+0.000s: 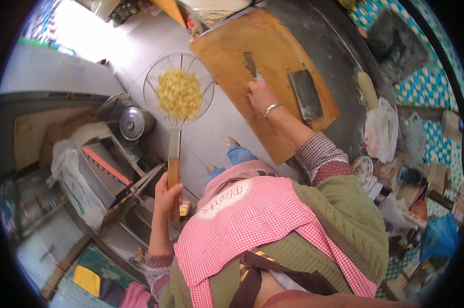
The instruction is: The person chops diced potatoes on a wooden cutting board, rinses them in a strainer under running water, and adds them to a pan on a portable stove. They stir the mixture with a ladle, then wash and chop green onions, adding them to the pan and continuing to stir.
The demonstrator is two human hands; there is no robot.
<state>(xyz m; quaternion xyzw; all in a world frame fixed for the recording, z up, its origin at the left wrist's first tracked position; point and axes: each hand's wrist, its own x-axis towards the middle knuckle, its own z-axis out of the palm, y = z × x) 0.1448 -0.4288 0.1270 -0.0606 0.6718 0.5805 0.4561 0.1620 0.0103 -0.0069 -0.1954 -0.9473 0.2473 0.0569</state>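
My left hand (168, 197) grips the wooden part of the long handle (174, 169) of a wire-mesh skimmer. The skimmer's round basket (149, 90) is held out over the tiled floor, to the left of the board. A heap of small pale-yellow diced pieces (179, 93) lies in it. Over the large wooden cutting board (232, 50) is my right hand (262, 96), its fingers curled. A small whitish bit (259, 76) shows just beyond its knuckles; whether the hand holds it is unclear. A cleaver (306, 94) with a dark broad blade lies flat on the board, right of that hand.
A rolling pin (366, 89) and a white plastic bag (382, 131) lie along the dark counter (328, 46) on the right. On the left stand a lidded metal pot (132, 124) and a metal sink basin (135, 221). Grey floor tiles (232, 115) separate both sides.
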